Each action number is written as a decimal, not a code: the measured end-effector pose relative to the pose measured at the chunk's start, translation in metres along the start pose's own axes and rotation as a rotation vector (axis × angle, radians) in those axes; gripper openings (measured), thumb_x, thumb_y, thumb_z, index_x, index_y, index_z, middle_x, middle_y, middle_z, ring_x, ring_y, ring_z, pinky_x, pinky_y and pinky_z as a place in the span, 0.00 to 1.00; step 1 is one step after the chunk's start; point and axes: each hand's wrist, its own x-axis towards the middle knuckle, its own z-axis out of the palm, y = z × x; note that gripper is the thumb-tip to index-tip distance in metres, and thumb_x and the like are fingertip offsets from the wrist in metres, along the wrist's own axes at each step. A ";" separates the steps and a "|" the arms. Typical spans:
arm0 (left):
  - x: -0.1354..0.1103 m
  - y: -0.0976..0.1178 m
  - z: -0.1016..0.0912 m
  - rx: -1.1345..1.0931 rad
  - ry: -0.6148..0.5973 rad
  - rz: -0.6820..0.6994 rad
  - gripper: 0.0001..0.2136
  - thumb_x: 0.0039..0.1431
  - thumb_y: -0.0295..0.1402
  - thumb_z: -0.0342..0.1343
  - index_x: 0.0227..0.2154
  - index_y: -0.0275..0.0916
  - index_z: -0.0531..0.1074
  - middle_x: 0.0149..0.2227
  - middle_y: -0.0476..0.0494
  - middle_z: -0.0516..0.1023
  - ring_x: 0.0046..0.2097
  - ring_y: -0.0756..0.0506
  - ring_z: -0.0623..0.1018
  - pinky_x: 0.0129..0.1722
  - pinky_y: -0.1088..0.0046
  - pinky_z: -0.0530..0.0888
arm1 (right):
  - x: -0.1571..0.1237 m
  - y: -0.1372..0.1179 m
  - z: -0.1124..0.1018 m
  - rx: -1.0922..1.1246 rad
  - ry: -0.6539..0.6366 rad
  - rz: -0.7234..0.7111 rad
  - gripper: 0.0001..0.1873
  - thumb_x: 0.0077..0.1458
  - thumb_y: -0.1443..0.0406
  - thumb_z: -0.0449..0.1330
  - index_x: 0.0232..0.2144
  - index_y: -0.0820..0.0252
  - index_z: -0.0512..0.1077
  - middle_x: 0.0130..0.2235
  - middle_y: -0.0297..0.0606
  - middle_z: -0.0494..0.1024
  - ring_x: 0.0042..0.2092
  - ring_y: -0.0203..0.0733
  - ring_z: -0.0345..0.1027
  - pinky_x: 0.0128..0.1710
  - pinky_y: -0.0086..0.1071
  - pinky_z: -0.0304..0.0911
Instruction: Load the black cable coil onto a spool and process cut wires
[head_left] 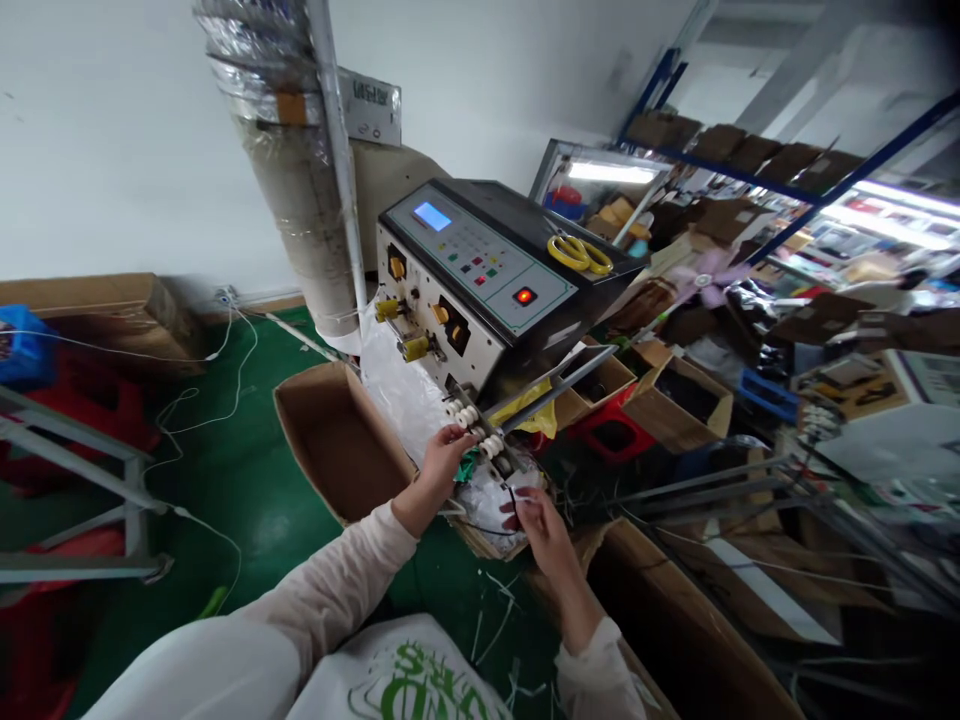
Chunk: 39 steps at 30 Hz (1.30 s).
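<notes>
The person is wearing a loose, pale pink long-sleeved top, its left sleeve point(337, 590) and right sleeve point(600, 675) ending in soft, gathered cuffs above the bare left hand point(448, 465) and bare right hand point(541, 535), over a white apron-like front piece point(397, 672) printed with green lettering.

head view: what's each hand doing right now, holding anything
left hand: closed, holding a metal roller bar
right hand: pinched, apparently on a thin black wire
</notes>
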 end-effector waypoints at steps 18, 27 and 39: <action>0.007 0.001 -0.022 -0.105 -0.084 -0.153 0.14 0.34 0.35 0.63 0.29 0.38 0.74 0.30 0.48 0.74 0.29 0.51 0.70 0.30 0.75 0.66 | -0.014 -0.015 0.002 -0.299 0.209 -0.094 0.19 0.59 0.49 0.53 0.41 0.58 0.66 0.25 0.32 0.71 0.27 0.40 0.66 0.31 0.33 0.62; 0.006 0.012 -0.025 -0.216 -0.178 -0.189 0.15 0.40 0.31 0.59 0.36 0.41 0.75 0.35 0.47 0.74 0.30 0.51 0.69 0.31 0.75 0.68 | -0.002 -0.005 0.023 -0.077 0.191 -0.080 0.20 0.59 0.51 0.53 0.47 0.57 0.61 0.37 0.38 0.76 0.32 0.40 0.71 0.37 0.36 0.67; 0.027 0.018 -0.040 0.032 -0.062 -0.143 0.18 0.42 0.45 0.61 0.32 0.37 0.75 0.33 0.45 0.73 0.27 0.51 0.68 0.27 0.75 0.64 | -0.017 0.022 0.005 -0.202 0.259 -0.019 0.23 0.57 0.45 0.53 0.37 0.58 0.70 0.26 0.33 0.68 0.28 0.40 0.63 0.30 0.34 0.64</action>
